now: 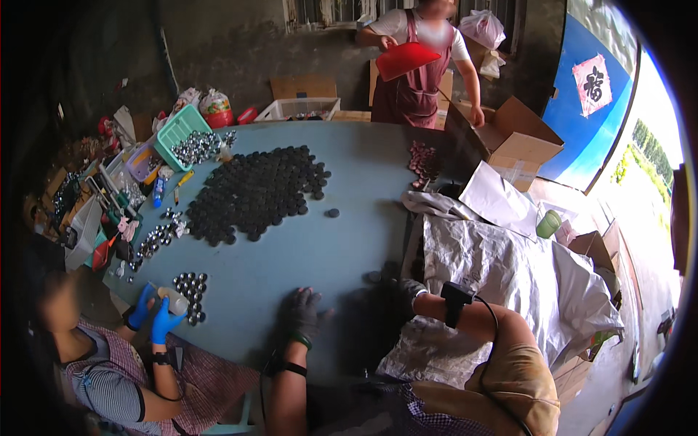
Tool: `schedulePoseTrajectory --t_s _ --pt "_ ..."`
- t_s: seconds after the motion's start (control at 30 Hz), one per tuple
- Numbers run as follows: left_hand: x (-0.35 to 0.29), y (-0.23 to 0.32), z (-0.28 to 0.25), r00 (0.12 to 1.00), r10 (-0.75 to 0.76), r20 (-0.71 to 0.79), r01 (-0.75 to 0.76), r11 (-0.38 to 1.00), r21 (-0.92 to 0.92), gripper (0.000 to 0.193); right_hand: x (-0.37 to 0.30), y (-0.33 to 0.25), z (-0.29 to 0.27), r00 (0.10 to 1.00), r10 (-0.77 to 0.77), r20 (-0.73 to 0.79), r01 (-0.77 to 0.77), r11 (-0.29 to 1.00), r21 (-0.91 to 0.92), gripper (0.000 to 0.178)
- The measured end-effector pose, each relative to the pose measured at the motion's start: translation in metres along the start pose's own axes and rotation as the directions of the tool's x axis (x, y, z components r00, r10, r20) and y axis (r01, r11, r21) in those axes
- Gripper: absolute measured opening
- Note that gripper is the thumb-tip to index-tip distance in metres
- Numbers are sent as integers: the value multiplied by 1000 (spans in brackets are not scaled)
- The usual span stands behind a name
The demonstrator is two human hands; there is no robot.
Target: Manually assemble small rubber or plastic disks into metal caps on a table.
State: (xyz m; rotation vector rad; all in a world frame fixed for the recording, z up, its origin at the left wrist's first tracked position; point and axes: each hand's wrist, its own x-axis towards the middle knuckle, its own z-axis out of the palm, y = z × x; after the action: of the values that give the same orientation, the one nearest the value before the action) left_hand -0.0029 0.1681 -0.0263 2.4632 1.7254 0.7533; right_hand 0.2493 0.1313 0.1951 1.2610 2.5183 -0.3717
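My left hand [307,317], in a dark fingerless-looking glove, lies on the blue-grey tabletop [305,251] near its front edge. Its fingers stretch forward with the thumb apart, and nothing shows in them. At the table's right edge, beside a silvery-white woven sack [502,269], is my right hand [408,292], also gloved. Its fingers are dark and blurred, so their grip is hidden. A few dark round pieces [374,277] lie just left of it. Farther off, many black round pieces [254,190] form a broad patch, with a single black disc [332,213] apart from it.
At left, a co-worker's blue-gloved hands [164,320] hold a whitish container by shiny metal pieces [190,294]. A green basket [161,145] of metal parts tilts on the far left corner. Across the table, a person holds a red scoop [407,59]. An open cardboard box [523,145] stands far right.
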Motion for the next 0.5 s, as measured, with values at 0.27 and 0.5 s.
schedulePoseTrajectory --t_s 0.27,0.5 --pt "-6 -3 -1 999 -14 -43 13 1000 -23 50 12 -35 -7 989 -149 -9 148 988 -47 40" --pt "-4 -4 6 990 19 -141 -33 995 -97 40 83 0 137 780 -293 -553 218 955 -199 45"
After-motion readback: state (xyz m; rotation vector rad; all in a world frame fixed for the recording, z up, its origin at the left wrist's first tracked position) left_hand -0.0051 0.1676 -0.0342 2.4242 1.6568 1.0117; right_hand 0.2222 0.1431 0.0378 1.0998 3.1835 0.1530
